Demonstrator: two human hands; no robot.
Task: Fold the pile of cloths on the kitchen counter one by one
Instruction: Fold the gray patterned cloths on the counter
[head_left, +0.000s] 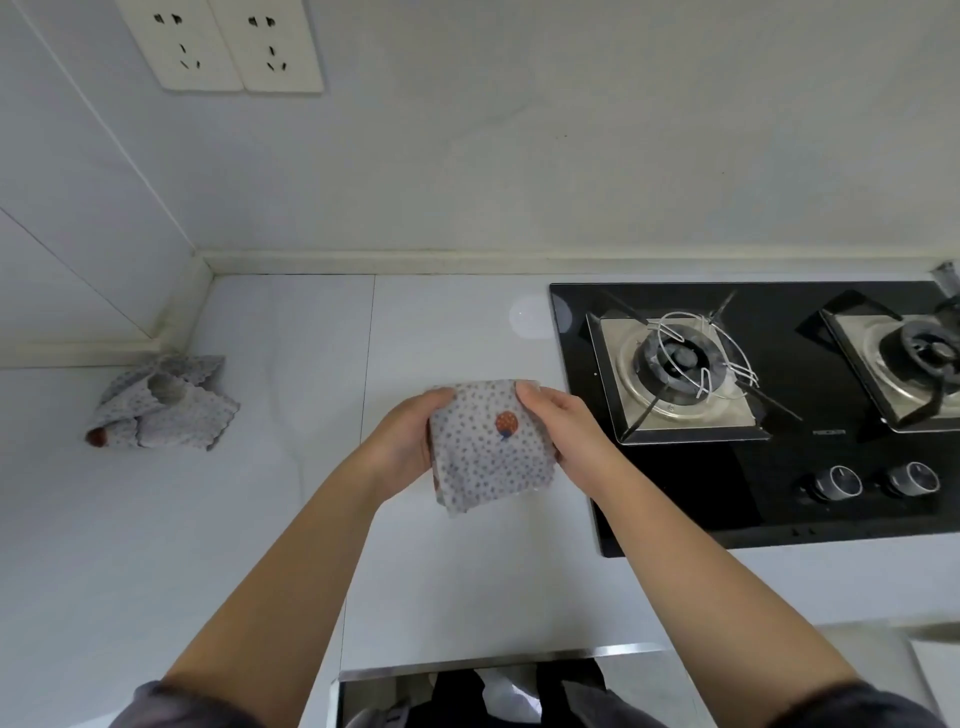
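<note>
i saw the cloth (488, 447) as thin, matt fabric, and the crumpled pile (161, 405) looked the same stuff. the counter (441, 571) was smooth with a faint sheen. the hob (675, 493) was glossy black glass, its burner tray (727, 410) brushed metal, the knobs (837, 480) shiny metal.

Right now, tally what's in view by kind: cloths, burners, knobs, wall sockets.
Dotted cloth, gripped by left hand and right hand: 1
Crumpled cloth pile: 1, cloths within cannot be counted
Gas burners: 2
Stove knobs: 2
Wall sockets: 2
Total: 8
</note>
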